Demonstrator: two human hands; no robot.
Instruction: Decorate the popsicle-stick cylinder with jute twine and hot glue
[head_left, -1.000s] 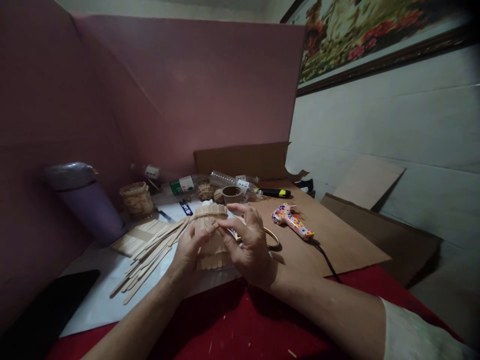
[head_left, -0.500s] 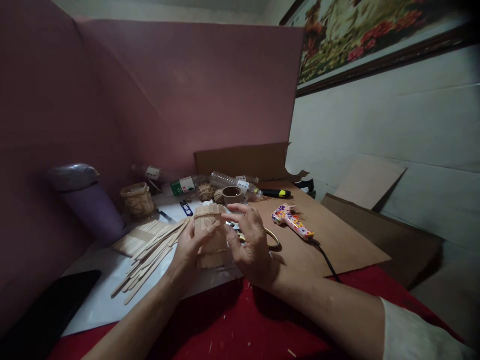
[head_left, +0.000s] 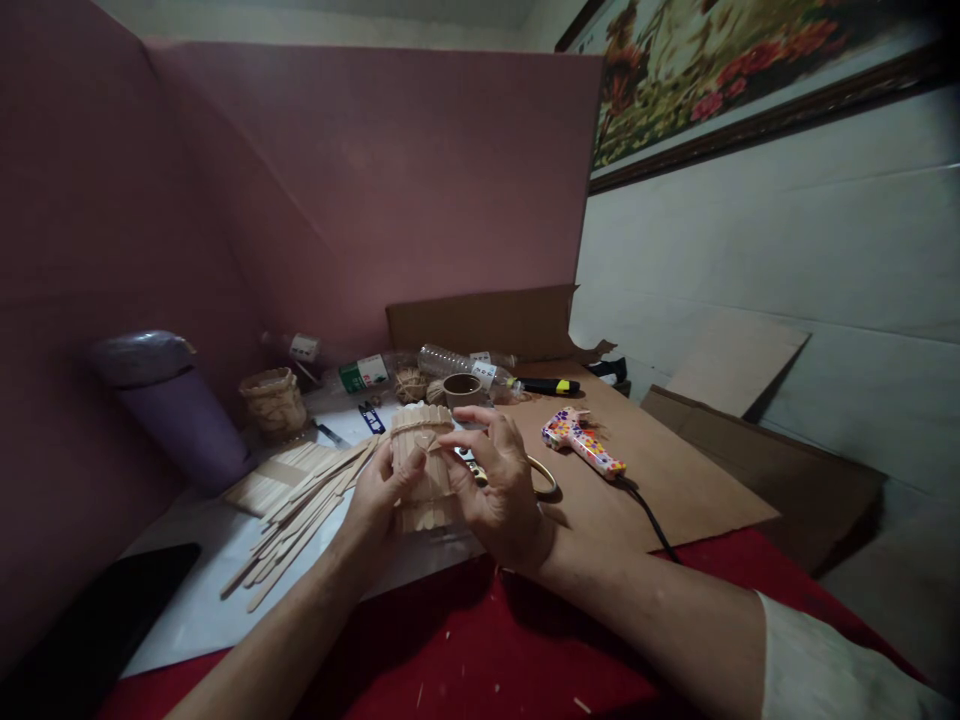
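Note:
My left hand is closed around a small holder made of wooden craft sticks, which stands upright with a band of twine near its top. My right hand is at the holder's front right side. Its thumb and index fingertips come together in a pinch just below the twine band, near a small pale piece too small to make out. A fan of loose craft sticks lies to the left of my left hand. Behind my right hand are scissors, partly hidden by it.
A flower-patterned glue gun with a black cord rests on cardboard at right. Plastic bottles, twine balls, a cardboard tube and a yellow-black cutter are at the back. A purple tumbler leans at left.
The holder has turned slightly and tilted in my left hand. My right thumb and index finger have drawn closer together at its front, just below the twine.

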